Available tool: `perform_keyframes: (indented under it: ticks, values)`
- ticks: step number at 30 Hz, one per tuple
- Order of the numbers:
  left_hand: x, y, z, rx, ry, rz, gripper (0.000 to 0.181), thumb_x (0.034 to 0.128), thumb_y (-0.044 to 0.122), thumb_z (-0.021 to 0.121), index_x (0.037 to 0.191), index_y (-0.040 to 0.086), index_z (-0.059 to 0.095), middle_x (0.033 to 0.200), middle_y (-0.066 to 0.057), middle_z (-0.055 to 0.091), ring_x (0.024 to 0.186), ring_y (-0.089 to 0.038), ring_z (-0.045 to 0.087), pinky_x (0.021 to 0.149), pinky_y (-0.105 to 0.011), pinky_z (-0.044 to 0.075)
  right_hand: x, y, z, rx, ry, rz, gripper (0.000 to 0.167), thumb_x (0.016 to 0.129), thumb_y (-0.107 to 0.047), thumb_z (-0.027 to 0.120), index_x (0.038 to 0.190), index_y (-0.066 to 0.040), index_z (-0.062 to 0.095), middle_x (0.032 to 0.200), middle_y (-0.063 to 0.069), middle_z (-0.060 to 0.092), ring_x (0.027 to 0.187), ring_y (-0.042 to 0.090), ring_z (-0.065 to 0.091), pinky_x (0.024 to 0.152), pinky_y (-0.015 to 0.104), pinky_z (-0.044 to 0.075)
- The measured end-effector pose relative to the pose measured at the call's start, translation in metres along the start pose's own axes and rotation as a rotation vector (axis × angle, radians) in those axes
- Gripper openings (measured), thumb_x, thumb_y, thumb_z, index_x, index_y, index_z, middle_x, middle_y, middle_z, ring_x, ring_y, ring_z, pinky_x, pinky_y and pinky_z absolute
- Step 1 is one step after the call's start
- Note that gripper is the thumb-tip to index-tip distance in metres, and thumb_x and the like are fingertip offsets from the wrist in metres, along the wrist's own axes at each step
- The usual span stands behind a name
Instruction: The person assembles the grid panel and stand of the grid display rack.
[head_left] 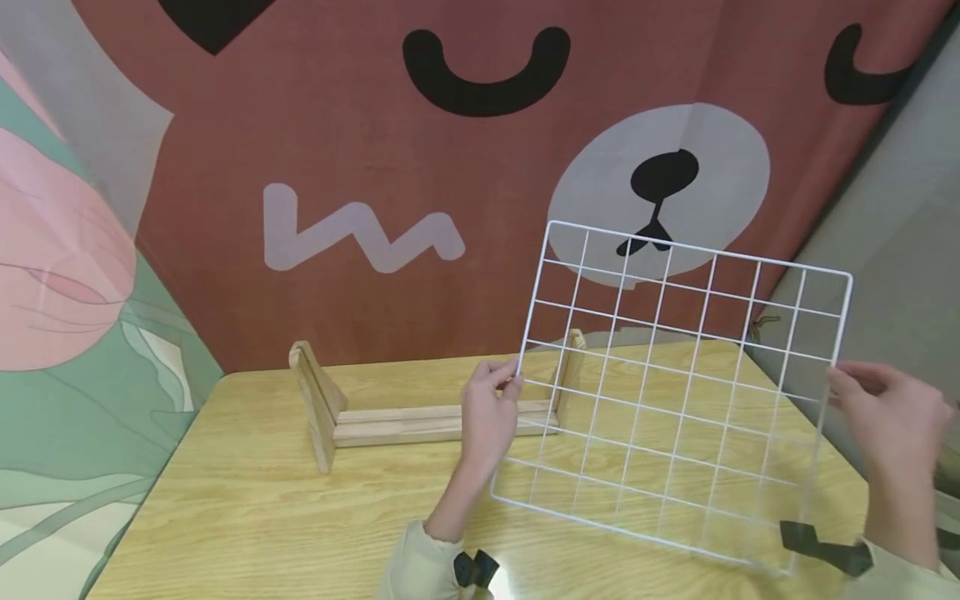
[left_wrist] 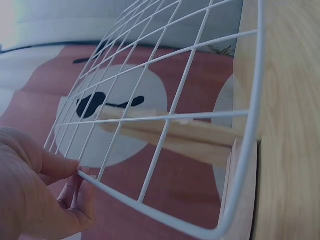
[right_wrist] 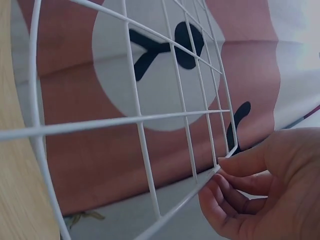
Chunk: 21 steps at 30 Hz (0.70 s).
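Observation:
A white wire grid panel [head_left: 678, 408] is held up, tilted, over the right part of the table. My left hand [head_left: 489, 417] pinches its left edge wire between thumb and fingers, which the left wrist view shows close up around the wire [left_wrist: 150, 217]. On the opposite side, my right hand [head_left: 892, 417] pinches the right edge wire; in the right wrist view the thumb and fingertips meet on that rod [right_wrist: 175, 207]. Behind the grid and my left hand stands a wooden rack [head_left: 405, 425] with two upright end pieces, its right part seen through the wires.
The light wood-grain table [head_left: 247, 517] stretches beneath everything. A curtain [head_left: 360, 317] with a bear face hangs along its back edge. Green and pink printed fabric [head_left: 67, 400] hangs at the left, and a grey surface [head_left: 900, 250] stands at the right.

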<state>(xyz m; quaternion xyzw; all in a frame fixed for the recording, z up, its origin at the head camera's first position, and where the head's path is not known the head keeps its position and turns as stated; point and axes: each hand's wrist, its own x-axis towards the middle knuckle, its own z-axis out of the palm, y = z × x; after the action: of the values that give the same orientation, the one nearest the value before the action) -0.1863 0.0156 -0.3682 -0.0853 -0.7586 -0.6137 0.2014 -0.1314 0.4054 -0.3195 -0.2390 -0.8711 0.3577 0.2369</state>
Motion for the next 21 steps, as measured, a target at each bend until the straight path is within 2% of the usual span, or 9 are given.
perform_keyframes:
  ticks: [1,3,4,5,6,7,9,14,21]
  values:
    - [0.002,-0.001,-0.002,0.008,0.010,0.001,0.027,0.0914,-0.010,0.070,0.118,-0.007,0.074,0.095,-0.012,0.068,0.085,-0.022,0.064,0.067,-0.023,0.050,-0.001,-0.002,0.000,0.046,-0.006,-0.001,0.037,0.105,-0.023,0.055,0.121,0.007,0.069,0.063,-0.049,0.043,0.061,-0.028,0.041,0.115,0.028,0.024]
    - [0.004,-0.001,-0.006,0.010,0.031,0.005,0.026,0.0914,-0.010,0.070,0.117,-0.006,0.075,0.094,-0.012,0.068,0.085,-0.023,0.064,0.066,-0.023,0.050,-0.002,-0.006,-0.001,0.163,-0.015,0.018,0.019,0.104,-0.019,0.059,0.101,-0.012,0.076,0.064,-0.044,0.051,0.057,-0.022,0.052,0.087,0.005,0.038]
    - [0.006,-0.002,-0.009,0.012,0.042,0.007,0.026,0.0913,-0.010,0.070,0.117,-0.006,0.075,0.093,-0.012,0.068,0.084,-0.023,0.064,0.066,-0.022,0.050,-0.003,-0.008,0.000,0.229,-0.022,0.029,0.018,0.102,-0.017,0.061,0.093,-0.023,0.075,0.066,-0.041,0.055,0.057,-0.018,0.057,0.072,0.001,0.040]
    - [0.007,-0.002,-0.011,0.011,0.052,0.007,0.026,0.0914,-0.010,0.070,0.117,-0.006,0.075,0.093,-0.012,0.068,0.085,-0.024,0.064,0.066,-0.022,0.049,-0.005,-0.011,0.000,0.296,-0.024,0.046,0.025,0.101,-0.014,0.063,0.087,-0.032,0.072,0.067,-0.037,0.059,0.057,-0.014,0.061,0.062,0.002,0.040]
    - [0.008,-0.003,-0.014,0.014,0.063,0.008,0.026,0.0918,-0.009,0.070,0.117,-0.006,0.075,0.094,-0.012,0.068,0.085,-0.024,0.064,0.065,-0.021,0.049,-0.006,-0.014,0.001,0.369,-0.025,0.058,0.033,0.100,-0.011,0.064,0.082,-0.038,0.067,0.068,-0.033,0.063,0.057,-0.011,0.063,0.060,0.002,0.044]
    - [0.009,-0.003,-0.017,0.017,0.076,0.012,0.026,0.0919,-0.009,0.070,0.117,-0.006,0.074,0.094,-0.012,0.068,0.085,-0.025,0.064,0.064,-0.021,0.048,-0.007,-0.017,0.002,0.429,-0.024,0.067,0.037,0.099,-0.008,0.065,0.079,-0.039,0.068,0.068,-0.030,0.065,0.057,-0.009,0.064,0.060,0.003,0.045]
    - [0.012,-0.004,-0.022,0.033,0.108,0.031,0.025,0.0917,-0.009,0.070,0.117,-0.007,0.075,0.094,-0.012,0.067,0.085,-0.026,0.064,0.064,-0.021,0.048,-0.009,-0.023,0.005,0.557,-0.025,0.080,0.035,0.097,-0.003,0.068,0.079,-0.033,0.073,0.070,-0.023,0.069,0.058,-0.004,0.067,0.061,0.005,0.048]
    - [0.019,-0.008,-0.034,0.126,0.197,0.089,0.021,0.0918,-0.007,0.072,0.112,-0.004,0.077,0.094,-0.012,0.067,0.083,-0.027,0.067,0.064,-0.025,0.050,-0.015,-0.034,0.010,0.793,-0.036,0.098,0.018,0.093,0.000,0.074,0.087,-0.015,0.081,0.074,-0.012,0.074,0.058,0.003,0.070,0.066,0.007,0.051]
    - [0.026,-0.012,-0.047,0.227,0.315,0.171,0.011,0.0915,-0.002,0.075,0.102,-0.002,0.080,0.088,-0.012,0.068,0.077,-0.028,0.069,0.067,-0.039,0.055,-0.023,-0.045,0.014,0.896,-0.066,0.091,0.008,0.090,-0.002,0.079,0.093,-0.009,0.082,0.080,-0.007,0.076,0.064,0.006,0.072,0.076,0.009,0.052]
